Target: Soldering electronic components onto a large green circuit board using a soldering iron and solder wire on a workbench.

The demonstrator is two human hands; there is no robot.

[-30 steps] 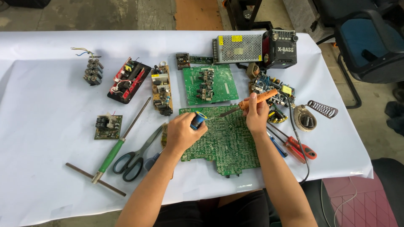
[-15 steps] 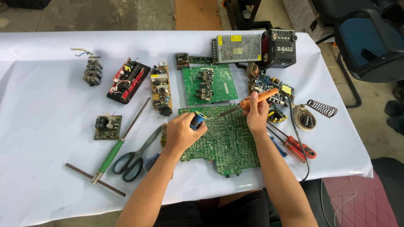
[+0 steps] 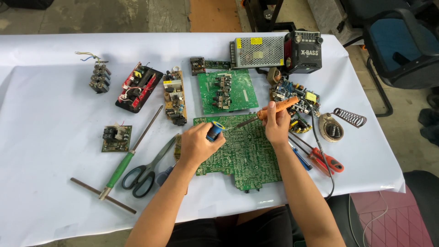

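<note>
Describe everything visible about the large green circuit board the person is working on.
The large green circuit board lies flat on the white table cover, near the front edge, solder side up: dense pale traces and joints, no components showing. Its outline is irregular, with a stepped tab at the near edge. The left hand, gripping a blue cylindrical tool, rests on its left part; the right hand holds an orange-handled soldering iron with its tip over the upper edge.

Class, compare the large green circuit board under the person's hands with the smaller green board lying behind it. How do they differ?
The large green board shows its flat solder side up; the smaller green board shows dark components on top. The large green board is wider, with a stepped, notched near edge; the smaller is a plain rectangle. The left hand rests on the large one while the right hand holds a soldering iron to it; the smaller lies untouched. Both lie flat on the white table cover.
</note>
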